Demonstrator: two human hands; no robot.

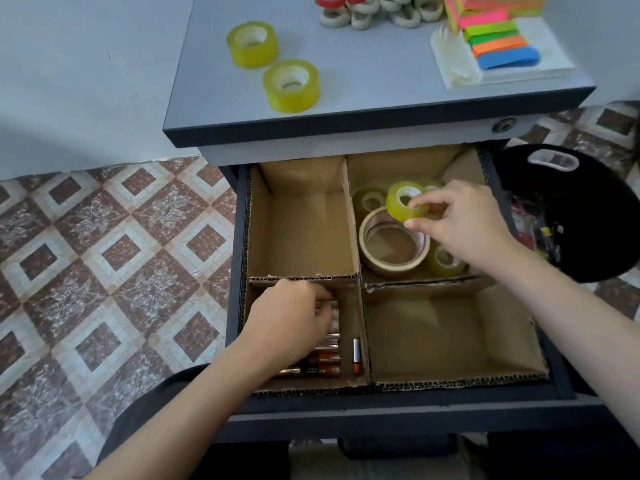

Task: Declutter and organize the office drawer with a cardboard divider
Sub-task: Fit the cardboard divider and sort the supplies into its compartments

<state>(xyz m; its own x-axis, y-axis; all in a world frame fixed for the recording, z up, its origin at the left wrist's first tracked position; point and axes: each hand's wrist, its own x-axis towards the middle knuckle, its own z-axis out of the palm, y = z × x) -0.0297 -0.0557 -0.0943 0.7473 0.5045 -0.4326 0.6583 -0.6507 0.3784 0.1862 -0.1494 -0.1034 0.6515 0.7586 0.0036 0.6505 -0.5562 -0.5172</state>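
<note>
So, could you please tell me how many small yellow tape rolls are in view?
5. Two sit on the cabinet top; the right hand pinches one yellow tape roll; two more lie in the back-right compartment. Others may hide behind that hand.

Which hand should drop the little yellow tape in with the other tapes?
Right. The right hand pinches the yellow tape roll over the tape compartment; the left hand is down among the batteries.

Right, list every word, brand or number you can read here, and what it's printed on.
None can be read.
Batteries, near left compartment: labels too blurred.
Black bag, contents: too small and blurred.
Tape rolls and sticky notes: no text visible.
</note>
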